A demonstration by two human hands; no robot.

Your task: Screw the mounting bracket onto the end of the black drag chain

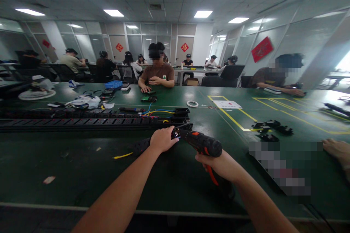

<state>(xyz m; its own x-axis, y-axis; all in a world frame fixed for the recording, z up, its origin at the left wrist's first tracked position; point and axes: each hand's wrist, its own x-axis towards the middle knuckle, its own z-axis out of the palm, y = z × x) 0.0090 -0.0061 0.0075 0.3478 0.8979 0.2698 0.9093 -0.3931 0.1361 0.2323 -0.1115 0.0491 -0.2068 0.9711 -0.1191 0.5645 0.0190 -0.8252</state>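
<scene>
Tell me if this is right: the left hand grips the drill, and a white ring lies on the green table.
Not the left hand: the head view shows the right hand gripping the drill. The white ring lies on the green table.

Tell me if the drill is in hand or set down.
In hand: the right hand grips the drill by its handle, its nose pointing toward the left hand.

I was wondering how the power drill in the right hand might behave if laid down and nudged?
The power drill would probably feel rigid, as its casing looks hard. It may be top-heavy, with a bulky body above a slimmer grip. Laid sideways, it could rock or swivel, given its rounded body.
</scene>
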